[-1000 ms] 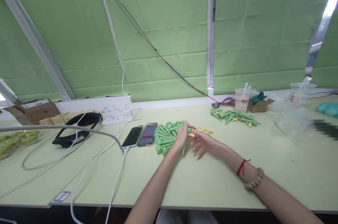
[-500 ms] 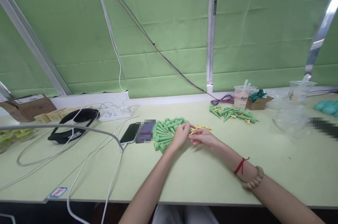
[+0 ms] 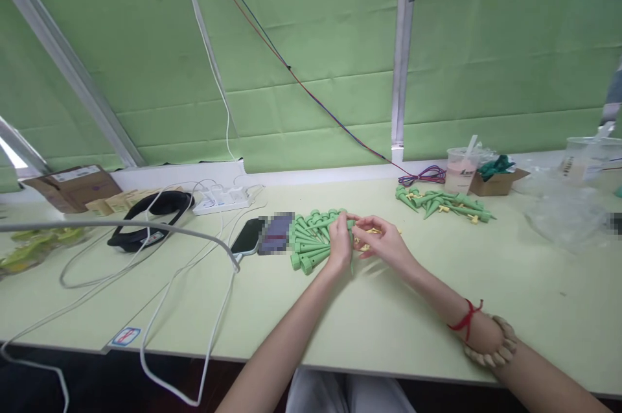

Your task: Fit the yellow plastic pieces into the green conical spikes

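While both forearms reach forward over the pale green bench (image 3: 369,329), the hands meet near its middle. The left hand (image 3: 340,246) has its fingers curled closed around a green spike (image 3: 350,251), which points down toward the bench with its tip close to the surface. The right hand (image 3: 383,241) sits just beside it, fingers bent and fingertips brought up to the top of the same spike; whether it pinches anything small there cannot be told. A red string (image 3: 465,321) and a bead bracelet (image 3: 493,347) circle the right wrist.

Just left of the left hand lies a fanned pile of green spikes (image 3: 311,241), heads toward the near edge. Small yellow pieces (image 3: 372,231) lie on the bench behind the right hand. A second heap of spikes (image 3: 444,203) with yellow bits lies farther right, near a plastic cup (image 3: 460,170) with a straw; the cup bears a dark printed mark too small to read.

As for writing, a sticker (image 3: 126,336) near the front edge shows red characters in a blue frame, unreadable at this size. A cardboard box (image 3: 72,185) at far left carries a white label, also illegible. A phone (image 3: 247,236) on a white cable lies left of the pile, with a power strip (image 3: 224,198) behind it.
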`<state>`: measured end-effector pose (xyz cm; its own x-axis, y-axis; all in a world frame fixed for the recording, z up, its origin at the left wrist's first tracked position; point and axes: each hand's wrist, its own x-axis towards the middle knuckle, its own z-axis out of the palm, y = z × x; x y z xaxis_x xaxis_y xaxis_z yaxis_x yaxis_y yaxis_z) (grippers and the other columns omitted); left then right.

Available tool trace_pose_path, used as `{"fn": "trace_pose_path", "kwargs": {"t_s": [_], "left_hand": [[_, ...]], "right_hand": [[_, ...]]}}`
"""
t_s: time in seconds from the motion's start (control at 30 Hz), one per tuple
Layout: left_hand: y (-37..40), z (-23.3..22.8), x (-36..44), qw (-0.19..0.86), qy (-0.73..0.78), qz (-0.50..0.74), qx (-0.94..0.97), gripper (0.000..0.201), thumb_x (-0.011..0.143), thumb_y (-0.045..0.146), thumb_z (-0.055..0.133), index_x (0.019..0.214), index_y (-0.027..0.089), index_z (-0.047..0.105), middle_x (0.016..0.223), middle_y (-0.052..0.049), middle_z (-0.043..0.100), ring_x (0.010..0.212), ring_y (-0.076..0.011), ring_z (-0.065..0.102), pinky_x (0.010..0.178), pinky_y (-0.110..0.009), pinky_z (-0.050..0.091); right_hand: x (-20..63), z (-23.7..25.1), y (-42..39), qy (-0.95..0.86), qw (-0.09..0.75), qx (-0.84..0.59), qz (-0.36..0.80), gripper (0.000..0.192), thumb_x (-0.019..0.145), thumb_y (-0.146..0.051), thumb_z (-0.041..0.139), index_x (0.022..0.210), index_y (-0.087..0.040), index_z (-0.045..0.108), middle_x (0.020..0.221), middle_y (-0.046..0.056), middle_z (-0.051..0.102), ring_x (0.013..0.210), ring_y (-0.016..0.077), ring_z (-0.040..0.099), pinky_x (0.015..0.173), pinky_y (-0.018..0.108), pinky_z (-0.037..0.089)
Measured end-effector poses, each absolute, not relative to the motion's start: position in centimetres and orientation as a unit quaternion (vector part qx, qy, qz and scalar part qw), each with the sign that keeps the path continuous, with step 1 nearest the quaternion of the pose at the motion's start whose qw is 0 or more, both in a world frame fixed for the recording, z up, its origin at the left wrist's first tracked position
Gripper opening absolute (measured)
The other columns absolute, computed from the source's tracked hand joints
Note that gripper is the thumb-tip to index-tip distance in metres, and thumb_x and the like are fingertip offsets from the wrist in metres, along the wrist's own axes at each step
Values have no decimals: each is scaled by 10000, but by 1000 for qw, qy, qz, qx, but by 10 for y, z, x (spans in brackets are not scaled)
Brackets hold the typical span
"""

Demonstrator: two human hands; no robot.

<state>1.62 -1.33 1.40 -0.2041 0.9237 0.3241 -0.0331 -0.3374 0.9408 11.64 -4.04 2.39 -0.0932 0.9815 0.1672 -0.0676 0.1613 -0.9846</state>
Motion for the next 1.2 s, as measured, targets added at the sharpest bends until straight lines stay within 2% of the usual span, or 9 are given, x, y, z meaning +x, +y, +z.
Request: {"fn": "trace_pose_path", "kwargs": {"t_s": [0.1,0.3,0.47,0.6,0.77,0.9,1.0,1.13,1.2], "left_hand": [[-17,14,18,326,437,657,521,357,828,336,337,628,170,581,667,-40,610,609,-144,556,583,-257,431],[-17,6,15,207,435,676,558,364,854,308,294,694,174,593,734,-46,638,606,-136,531,593,-266,400],[-16,9,11,208,404,657,602,425,867,317,254,640,175,584,658,-42,623,570,-137,519,579,-268,398],[-13,12,10,200,407,626,634,337,821,288,341,595,178,565,601,-17,590,551,-127,500,566,-250,394],[-15,12,11,200,436,598,643,300,818,293,377,624,176,574,637,-17,601,611,-129,528,586,-234,400],[-16,12,9,170,454,611,626,293,823,346,411,668,176,592,651,-12,602,592,-121,511,570,-234,386],[-14,12,8,186,437,622,622,321,836,342,380,666,175,595,684,-22,613,607,-125,512,598,-242,395],[-11,14,9,237,446,631,588,373,845,358,345,654,169,602,674,-35,614,594,-129,512,596,-256,398],[-11,15,9,257,450,627,582,383,841,373,354,627,168,596,647,-35,606,604,-134,527,591,-256,400]], "right_hand": [[118,26,-39,-495,500,-427,568,291,609,-364,740,788,-164,628,674,4,615,608,149,616,504,252,541],[121,20,-39,-466,486,-383,632,319,540,-353,800,745,-152,661,727,5,642,691,127,618,595,218,543],[121,24,-44,-504,510,-365,594,368,498,-367,823,703,-140,618,667,-16,618,616,108,595,655,257,540],[118,21,-41,-491,527,-377,583,362,484,-337,826,702,-150,605,705,-5,628,667,128,610,662,266,537],[120,10,-30,-420,508,-397,639,434,492,-198,817,883,-168,629,750,20,669,660,128,625,635,254,533],[122,5,-28,-443,477,-388,653,339,530,-305,817,778,-151,646,742,29,660,643,114,612,620,231,526],[119,4,-29,-458,486,-378,641,366,510,-397,816,716,-154,635,715,9,628,642,100,588,627,219,516],[112,5,-31,-489,520,-390,581,446,464,-502,793,639,-165,558,652,-11,566,599,105,542,558,228,495],[110,4,-32,-529,544,-397,517,438,500,-517,764,612,-177,511,639,-11,531,602,124,528,514,234,477]]}}
